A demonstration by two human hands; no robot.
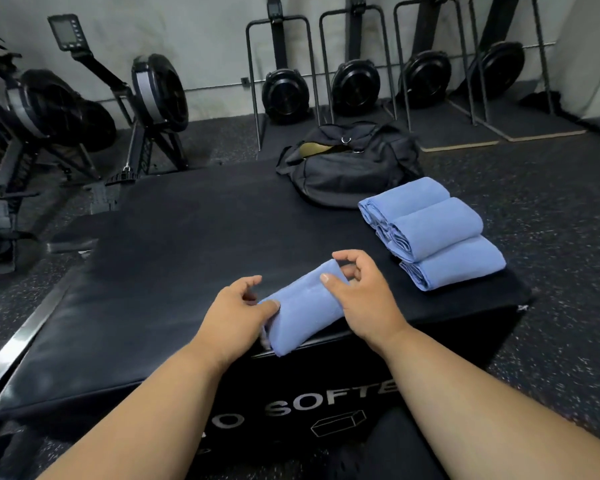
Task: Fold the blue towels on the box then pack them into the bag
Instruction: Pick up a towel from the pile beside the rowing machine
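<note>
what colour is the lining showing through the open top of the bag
Tan or olive-gold, inside the black bag; seen in the head view.

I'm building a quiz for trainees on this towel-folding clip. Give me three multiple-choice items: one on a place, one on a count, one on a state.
1. Where is the black duffel bag?
A. far end of the black padded box
B. on the floor
C. near edge

2. How many folded blue towels lie in the row on the right?
A. one
B. three
C. five

3. The blue towel in the hands is:
A. spread flat
B. in the bag
C. folded, held at both ends

Key: 1 A, it sits on the box's far end. 2 B, three lie side by side. 3 C, left hand and right hand pinch its ends.
</note>
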